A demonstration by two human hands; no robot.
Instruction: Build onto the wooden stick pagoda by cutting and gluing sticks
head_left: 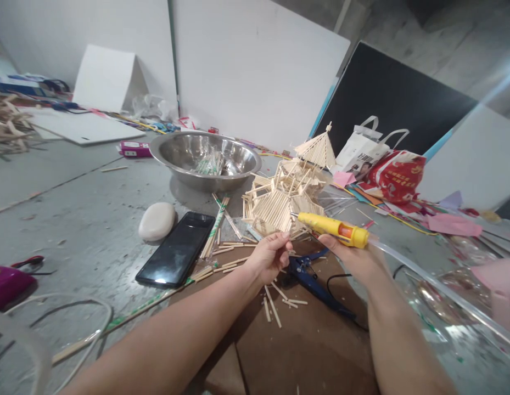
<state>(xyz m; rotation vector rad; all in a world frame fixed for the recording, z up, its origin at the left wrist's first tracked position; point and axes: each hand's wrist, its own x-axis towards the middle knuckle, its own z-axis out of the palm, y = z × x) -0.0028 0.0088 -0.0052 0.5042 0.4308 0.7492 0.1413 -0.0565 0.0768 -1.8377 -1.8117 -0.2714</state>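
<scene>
A pagoda-like model of thin wooden sticks (275, 208) with sloping slatted roofs stands ahead of my hands. My left hand (273, 255) is closed in a pinch at the lower edge of its front roof, on the end of a thin wooden stick mostly hidden by the fingers. Wrapped in my right hand (356, 258) is a yellow glue gun (332, 226), its nozzle pointing left at the roof slats. A long clear glue stick (440, 285) trails from its back end. Below my hands lies a blue-handled cutter-like tool (312, 280), partly covered by the left hand.
Cut sticks (273, 307) lie on a brown board (287, 351). To the left are a black phone (176, 249), a white oval object (156, 221) and wrapped chopsticks (216, 227). A steel basin (205, 178) sits behind. Bags (397, 175) and coloured paper (452, 224) are at right.
</scene>
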